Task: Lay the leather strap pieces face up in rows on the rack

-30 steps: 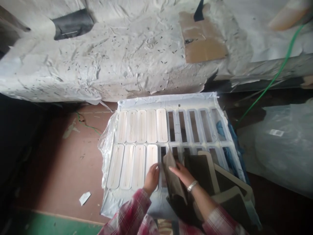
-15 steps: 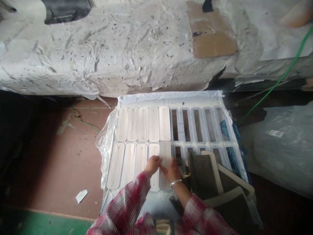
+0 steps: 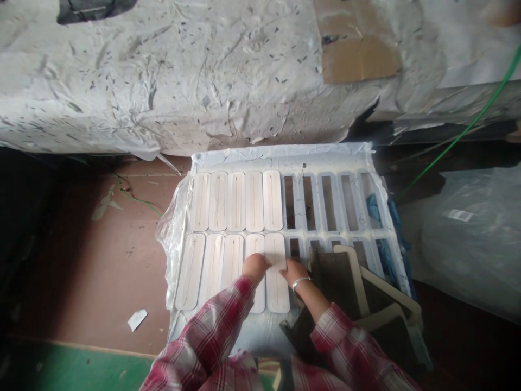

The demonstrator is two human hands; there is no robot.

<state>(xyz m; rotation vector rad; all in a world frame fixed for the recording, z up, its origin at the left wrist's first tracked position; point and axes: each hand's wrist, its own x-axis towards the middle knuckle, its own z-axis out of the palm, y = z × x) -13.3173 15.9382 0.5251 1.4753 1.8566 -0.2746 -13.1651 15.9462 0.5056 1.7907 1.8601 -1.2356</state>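
– Where are your hands?
– My left hand [image 3: 255, 267] is at the left edge of a pale panel [image 3: 278, 293], and my right hand [image 3: 296, 272] is at its right edge
– Are your fingers pinching it?
– My left ones look bunched together, tips pointing at the panel; the right ones curl in toward it. Whether either hand pinches the edge, I can't tell
– And where does the panel lie?
– On the white frame [image 3: 280, 156], fifth from the left in the near row. My left hand partly covers the neighbouring panel [image 3: 255, 243]
– What's beside you?
– Open slots [image 3: 308, 202] farther right, and dark pieces [image 3: 337, 279] with pale rims overlapping near my right wrist, which wears a silvery bracelet [image 3: 301, 281]
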